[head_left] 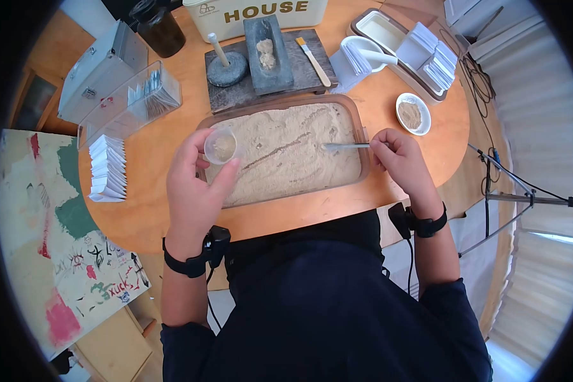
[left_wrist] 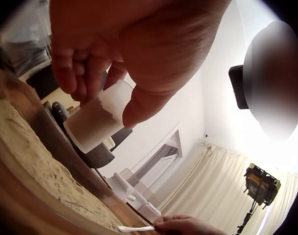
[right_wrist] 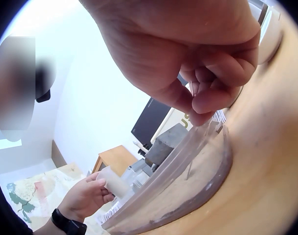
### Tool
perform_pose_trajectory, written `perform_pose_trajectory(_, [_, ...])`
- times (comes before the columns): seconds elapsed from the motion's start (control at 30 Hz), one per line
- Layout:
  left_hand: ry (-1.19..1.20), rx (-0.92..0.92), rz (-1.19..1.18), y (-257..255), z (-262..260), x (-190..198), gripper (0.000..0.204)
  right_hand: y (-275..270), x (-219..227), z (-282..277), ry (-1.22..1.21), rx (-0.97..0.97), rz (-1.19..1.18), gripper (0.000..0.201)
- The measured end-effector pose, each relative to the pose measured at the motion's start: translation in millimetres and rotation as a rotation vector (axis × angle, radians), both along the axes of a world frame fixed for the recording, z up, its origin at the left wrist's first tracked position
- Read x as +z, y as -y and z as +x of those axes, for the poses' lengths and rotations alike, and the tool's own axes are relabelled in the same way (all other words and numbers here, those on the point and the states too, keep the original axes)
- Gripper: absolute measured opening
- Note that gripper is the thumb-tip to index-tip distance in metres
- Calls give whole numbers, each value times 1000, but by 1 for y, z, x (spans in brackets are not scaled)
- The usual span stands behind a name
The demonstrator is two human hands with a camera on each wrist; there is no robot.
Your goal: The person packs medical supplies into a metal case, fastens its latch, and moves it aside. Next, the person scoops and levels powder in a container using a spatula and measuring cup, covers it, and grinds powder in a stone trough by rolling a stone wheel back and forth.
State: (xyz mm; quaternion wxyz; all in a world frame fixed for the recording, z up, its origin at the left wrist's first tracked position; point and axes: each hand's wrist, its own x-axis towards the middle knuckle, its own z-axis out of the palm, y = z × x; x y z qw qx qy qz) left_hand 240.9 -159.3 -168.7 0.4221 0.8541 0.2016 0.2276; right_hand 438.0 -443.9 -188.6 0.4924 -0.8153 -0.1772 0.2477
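Note:
My left hand (head_left: 194, 184) holds a small translucent plastic cup (head_left: 223, 145) above the left part of the tray, thumb on one side and fingers on the other. In the left wrist view the cup (left_wrist: 92, 125) is partly filled with pale powder. Between the thumb and fingers of my right hand (head_left: 402, 160) is the handle of a slim metal spoon or spatula (head_left: 347, 146); which of the two I cannot tell. Its far end rests at the pale powder (head_left: 286, 175) in a rectangular clear-brown tray (head_left: 361, 167). A dark groove runs diagonally across the powder.
Behind the tray, a dark board (head_left: 211, 95) bears a stone trough (head_left: 286, 70), a round stone grinder (head_left: 228, 70) and a brush (head_left: 313, 62). A white bowl (head_left: 424, 129) of powder sits right. Folded papers (head_left: 108, 169), a clear box (head_left: 172, 95) and a silver case (head_left: 102, 70) stand left.

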Motion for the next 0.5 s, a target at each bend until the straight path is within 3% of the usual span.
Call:
perform_pose_trajectory(0.3, [31, -83, -13, 5, -1, -4, 44, -17, -11, 14, 36, -61, 81, 16])
perform_pose_trajectory(0.5, [21, -93, -25, 5, -4, -9, 44, -16, -20, 20, 207, -50, 22, 23])
